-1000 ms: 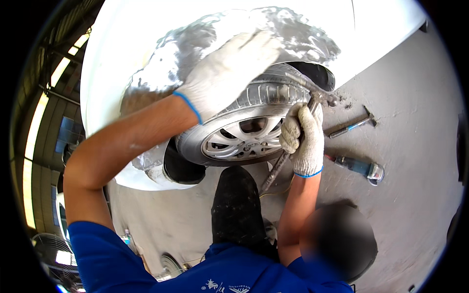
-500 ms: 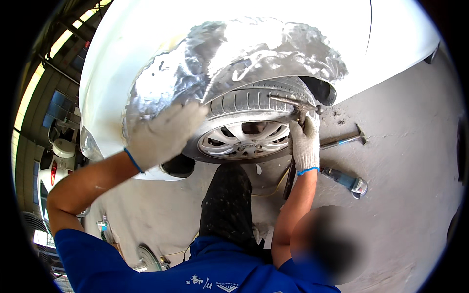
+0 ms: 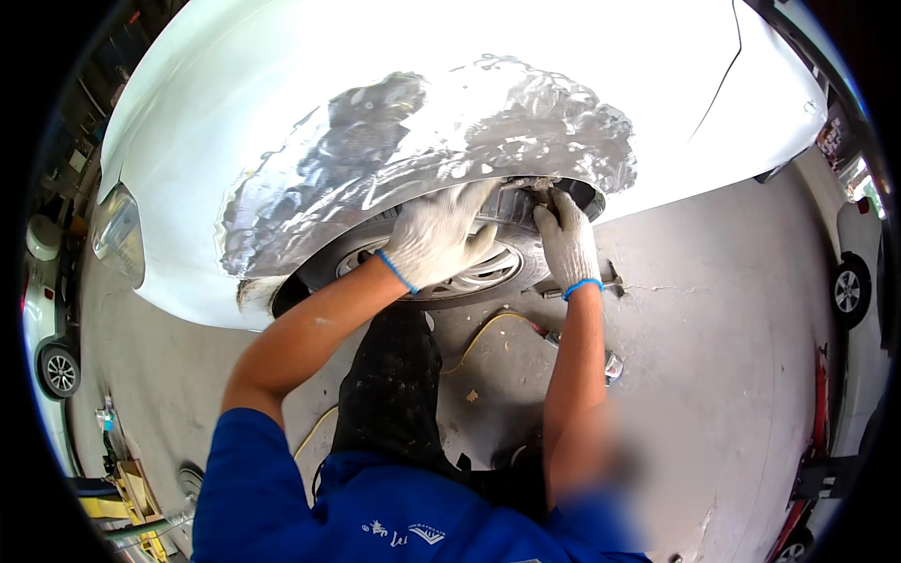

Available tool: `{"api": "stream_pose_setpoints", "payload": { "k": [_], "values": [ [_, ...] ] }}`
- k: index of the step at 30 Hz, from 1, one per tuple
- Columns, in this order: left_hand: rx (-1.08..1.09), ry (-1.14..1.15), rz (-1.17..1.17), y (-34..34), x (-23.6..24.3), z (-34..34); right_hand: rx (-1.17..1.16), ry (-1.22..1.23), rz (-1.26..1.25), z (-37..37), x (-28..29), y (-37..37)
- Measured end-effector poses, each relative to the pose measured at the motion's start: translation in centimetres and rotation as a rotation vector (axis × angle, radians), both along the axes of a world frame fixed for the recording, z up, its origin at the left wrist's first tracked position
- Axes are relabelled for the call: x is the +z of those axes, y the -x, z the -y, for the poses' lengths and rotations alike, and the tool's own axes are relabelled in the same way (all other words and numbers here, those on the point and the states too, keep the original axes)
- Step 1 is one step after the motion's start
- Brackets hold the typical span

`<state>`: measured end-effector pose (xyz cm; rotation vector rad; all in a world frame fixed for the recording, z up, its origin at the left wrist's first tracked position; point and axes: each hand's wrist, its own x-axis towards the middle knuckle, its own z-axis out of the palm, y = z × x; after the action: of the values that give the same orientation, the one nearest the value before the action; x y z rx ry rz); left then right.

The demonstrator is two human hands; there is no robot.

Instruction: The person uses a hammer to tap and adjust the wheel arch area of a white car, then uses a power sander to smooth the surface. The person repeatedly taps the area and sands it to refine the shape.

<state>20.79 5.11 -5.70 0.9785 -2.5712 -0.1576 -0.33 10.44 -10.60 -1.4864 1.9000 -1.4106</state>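
In front of me is a white car's front fender (image 3: 394, 150), with a wide patch around the wheel arch sanded to bare, shiny metal. My left hand (image 3: 436, 235), in a white knit glove, reaches up to the arch lip over the wheel (image 3: 483, 272). Its thumb stands apart and its fingers are stretched out, their tips partly hidden at the lip. My gloved right hand (image 3: 569, 246) grips a hammer (image 3: 540, 185) close below its head. That head sits just under the arch lip, between the fender and the tyre (image 3: 530, 235); the handle is mostly hidden.
Behind my right forearm, another hammer (image 3: 615, 280) lies on the grey floor. An angle grinder (image 3: 613, 366) is nearer me, with a yellow cord (image 3: 479, 336) curving leftward. Other cars stand at both sides, one showing its wheel (image 3: 849, 291) at right.
My left hand has moved right, from beside the sanded fender to the arch lip over the wheel. The hammer in my right hand has gone up under the lip. My view has shifted.
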Motion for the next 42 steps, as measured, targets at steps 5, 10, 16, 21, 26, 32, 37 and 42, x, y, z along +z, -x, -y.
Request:
{"api": "stream_pose_setpoints", "payload": {
  "k": [5,10,16,21,26,32,37,42],
  "values": [
    [-0.06,-0.033,-0.069,0.7,1.3,4.0,0.067,-0.034,-0.143,1.2,1.6,0.6],
    [-0.06,-0.371,-0.344,-1.0,1.4,2.9,0.057,-0.036,-0.131,0.7,1.2,-0.7],
    [-0.268,0.004,0.179,-2.7,3.0,-2.3,-0.035,0.021,-0.143,1.0,-1.5,-0.7],
    [-0.345,0.775,0.511,-7.9,8.3,-0.6,-0.08,0.017,-0.168,0.8,-0.8,-1.7],
    [-0.362,1.133,0.752,-2.2,9.9,2.8,-0.064,0.058,-0.179,1.1,-0.5,-0.9],
    [-0.397,1.294,0.908,10.3,7.3,3.8,-0.015,0.074,-0.052,1.1,-0.7,-1.5],
    [-0.55,1.362,0.555,11.2,5.7,5.9,-0.161,0.043,0.026,1.7,-2.2,-0.2],
    [-0.226,1.935,0.947,6.8,5.1,7.3,-0.264,-0.035,0.014,1.6,-3.6,0.7]
  ]
}}
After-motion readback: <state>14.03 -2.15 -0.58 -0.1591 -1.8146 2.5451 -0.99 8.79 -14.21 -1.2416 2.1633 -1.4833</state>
